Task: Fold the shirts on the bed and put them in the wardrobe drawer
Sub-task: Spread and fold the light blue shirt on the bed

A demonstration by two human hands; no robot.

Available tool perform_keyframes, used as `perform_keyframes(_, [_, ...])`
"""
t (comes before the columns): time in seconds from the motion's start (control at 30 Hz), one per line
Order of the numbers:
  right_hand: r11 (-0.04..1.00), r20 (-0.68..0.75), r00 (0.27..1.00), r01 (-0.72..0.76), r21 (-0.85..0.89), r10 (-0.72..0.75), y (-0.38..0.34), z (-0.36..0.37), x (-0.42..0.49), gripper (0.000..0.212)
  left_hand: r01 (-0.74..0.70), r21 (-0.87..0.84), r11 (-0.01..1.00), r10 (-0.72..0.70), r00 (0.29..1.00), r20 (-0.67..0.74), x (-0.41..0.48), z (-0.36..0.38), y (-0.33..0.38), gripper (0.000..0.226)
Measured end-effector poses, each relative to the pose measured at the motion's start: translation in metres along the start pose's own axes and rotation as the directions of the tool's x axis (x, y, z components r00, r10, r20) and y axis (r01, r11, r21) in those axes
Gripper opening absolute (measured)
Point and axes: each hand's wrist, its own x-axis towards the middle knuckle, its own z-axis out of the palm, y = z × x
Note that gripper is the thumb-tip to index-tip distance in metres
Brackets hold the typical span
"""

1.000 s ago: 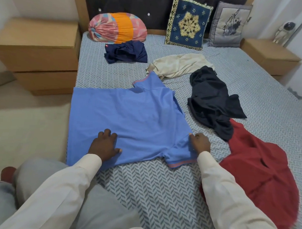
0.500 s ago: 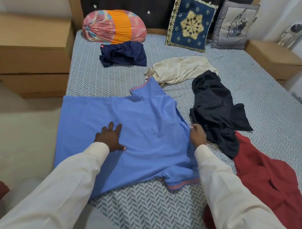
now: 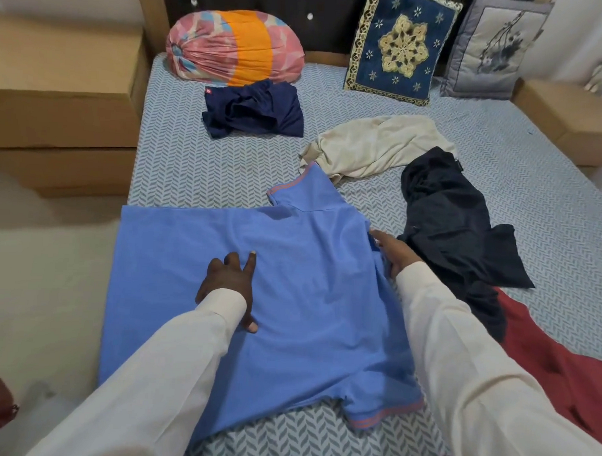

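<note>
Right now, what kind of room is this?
Probably a bedroom: there's a bed with a padded headboard, a blue cushion leaning against it, and a wooden bedside cabinet beside it.

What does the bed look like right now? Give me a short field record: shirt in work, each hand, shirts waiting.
shirt in work: blue shirt, spread flat at the near left side of the bed, not yet folded
left hand: flat on the blue shirt, fingers spread
right hand: at the blue shirt's right edge, where fabric bunches; grip unclear
waiting, unfolded: navy shirt, cream shirt, black shirt, red shirt
wardrobe drawer: not in view
</note>
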Motion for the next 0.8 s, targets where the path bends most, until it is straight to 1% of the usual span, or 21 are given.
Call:
perform_keyframes(0.03, [1.0, 0.022, 1.0, 0.015, -0.022, -0.015, -0.005, -0.001, 0.0, 0.037, 0.009, 0.01, 1.0, -0.009, 1.0, -0.001, 0.0, 0.0, 0.001, 0.162])
perform_keyframes(0.07, [0.998, 0.011, 0.999, 0.051, -0.028, -0.05, -0.008, -0.004, 0.002, 0.034, 0.018, 0.015, 1.0, -0.018, 1.0, -0.005, 0.001, -0.001, 0.002, 0.163])
perform_keyframes(0.1, [0.993, -0.062, 0.991, 0.12, 0.013, -0.119, -0.009, -0.009, 0.007, 0.025, 0.022, 0.018, 1.0, -0.022, 1.0, -0.009, 0.001, -0.001, 0.003, 0.165])
perform_keyframes(0.13, [0.978, -0.203, 0.959, 0.207, 0.018, -0.199, -0.008, -0.018, 0.015, 0.016, 0.021, 0.018, 1.0, -0.021, 1.0, -0.01, 0.003, 0.0, 0.003, 0.166])
perform_keyframes(0.17, [0.962, -0.336, 0.905, 0.273, -0.017, -0.262, -0.003, -0.029, 0.025, 0.014, 0.021, 0.021, 1.0, -0.021, 1.0, -0.016, 0.003, 0.0, 0.003, 0.167])
perform_keyframes(0.2, [0.958, -0.416, 0.864, 0.276, -0.076, -0.282, 0.0, -0.038, 0.026, 0.019, 0.02, 0.021, 1.0, -0.019, 1.0, -0.02, 0.003, 0.001, 0.002, 0.167])
perform_keyframes(0.27, [0.951, -0.471, 0.827, 0.263, -0.162, -0.309, 0.01, -0.046, 0.027, 0.037, 0.015, 0.013, 1.0, -0.015, 1.0, -0.025, 0.003, 0.001, 0.002, 0.167])
perform_keyframes(0.3, [0.941, -0.499, 0.799, 0.253, -0.227, -0.335, 0.012, -0.042, 0.014, 0.039, 0.013, 0.009, 1.0, -0.013, 0.999, -0.029, 0.003, 0.001, 0.002, 0.167])
perform_keyframes(0.33, [0.934, -0.531, 0.771, 0.249, -0.256, -0.351, 0.015, -0.037, -0.004, 0.035, 0.011, 0.007, 1.0, -0.011, 0.999, -0.032, 0.002, 0.002, 0.003, 0.167])
perform_keyframes(0.4, [0.943, -0.625, 0.708, 0.22, -0.248, -0.329, 0.027, -0.035, -0.028, 0.021, 0.007, 0.0, 1.0, -0.007, 0.999, -0.038, 0.001, 0.002, 0.002, 0.166])
perform_keyframes(0.43, [0.951, -0.656, 0.691, 0.188, -0.245, -0.305, 0.037, -0.035, -0.038, 0.021, 0.003, -0.004, 1.0, -0.004, 0.999, -0.041, 0.0, 0.003, 0.002, 0.166])
perform_keyframes(0.47, [0.953, -0.655, 0.698, 0.152, -0.26, -0.29, 0.047, -0.035, -0.046, 0.021, -0.001, -0.011, 1.0, 0.0, 0.999, -0.043, 0.0, 0.004, 0.001, 0.165])
perform_keyframes(0.5, [0.951, -0.62, 0.734, 0.113, -0.289, -0.276, 0.059, -0.034, -0.051, 0.02, -0.005, -0.022, 1.0, 0.004, 0.999, -0.045, -0.001, 0.005, 0.0, 0.165])
perform_keyframes(0.53, [0.941, -0.559, 0.788, 0.075, -0.329, -0.258, 0.07, -0.033, -0.054, 0.021, -0.01, -0.033, 0.999, 0.009, 0.999, -0.047, -0.002, 0.006, 0.0, 0.164])
perform_keyframes(0.57, [0.927, -0.491, 0.834, 0.062, -0.37, -0.251, 0.078, -0.031, -0.055, 0.024, -0.014, -0.04, 0.999, 0.012, 0.999, -0.048, -0.002, 0.007, -0.001, 0.164])
perform_keyframes(0.6, [0.911, -0.434, 0.863, 0.067, -0.408, -0.258, 0.084, -0.03, -0.053, 0.024, -0.016, -0.045, 0.999, 0.014, 0.999, -0.048, -0.003, 0.008, -0.001, 0.163])
perform_keyframes(0.63, [0.896, -0.407, 0.873, 0.068, -0.44, -0.267, 0.086, -0.029, -0.054, 0.019, -0.02, -0.051, 0.999, 0.017, 0.999, -0.05, -0.004, 0.008, -0.001, 0.161])
perform_keyframes(0.67, [0.893, -0.41, 0.868, 0.079, -0.443, -0.28, 0.088, -0.03, -0.055, 0.013, -0.027, -0.056, 0.998, 0.024, 0.998, -0.054, -0.007, 0.009, -0.001, 0.159])
perform_keyframes(0.7, [0.908, -0.444, 0.851, 0.084, -0.41, -0.279, 0.088, -0.031, -0.055, 0.01, -0.037, -0.064, 0.997, 0.033, 0.998, -0.062, -0.007, 0.011, -0.003, 0.156])
perform_keyframes(0.77, [0.953, -0.55, 0.794, 0.115, -0.281, -0.258, 0.091, -0.038, -0.061, 0.012, -0.058, -0.079, 0.995, 0.051, 0.995, -0.089, -0.012, 0.015, -0.005, 0.149])
perform_keyframes(0.8, [0.969, -0.583, 0.779, 0.124, -0.216, -0.23, 0.097, -0.043, -0.062, 0.018, -0.069, -0.082, 0.994, 0.06, 0.993, -0.106, -0.015, 0.018, -0.006, 0.145])
